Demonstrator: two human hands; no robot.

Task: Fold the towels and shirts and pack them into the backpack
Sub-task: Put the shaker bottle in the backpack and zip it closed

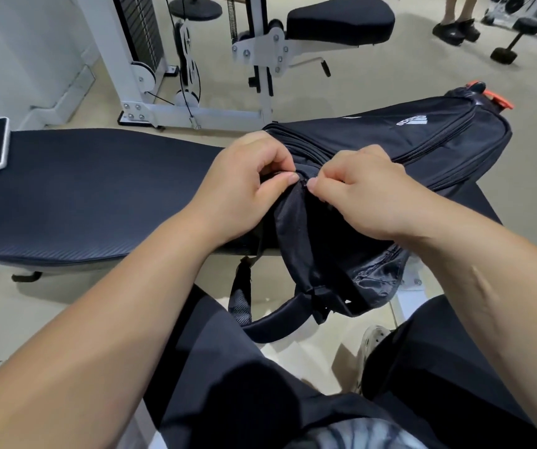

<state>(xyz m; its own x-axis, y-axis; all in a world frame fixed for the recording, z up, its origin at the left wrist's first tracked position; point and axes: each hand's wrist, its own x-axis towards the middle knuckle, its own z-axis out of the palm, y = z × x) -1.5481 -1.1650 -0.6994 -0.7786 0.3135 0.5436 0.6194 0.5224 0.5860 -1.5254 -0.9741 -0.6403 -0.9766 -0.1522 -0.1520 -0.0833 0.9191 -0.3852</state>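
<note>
Black padded bench fills the middle of the view from left to right. The backpack, also black, lies flat on its right end.

1. Position of the backpack. Its long axis runs from the near bench edge away to the far right. The near end overhangs the edge, and a shoulder strap hangs below it. No towel or shirt is in view, so it cannot be told what the bag contains.

2. Left hand. The fingers are curled, and the thumb and forefinger pinch the bag fabric at the near end, just left of the zip.

3. Right hand. The thumb and forefinger are pinched together on the zip, almost touching the left fingertips. The fingertips hide the pull tab.

4. Governing relation. Both grips meet at the near end, and the whole body of the bag extends from there to the far right, on the right hand's side. The zip teeth appear to run the same way. The next move is probably a zip stroke along that axis, right hand travelling and left hand anchoring the fabric against the pull.
</note>
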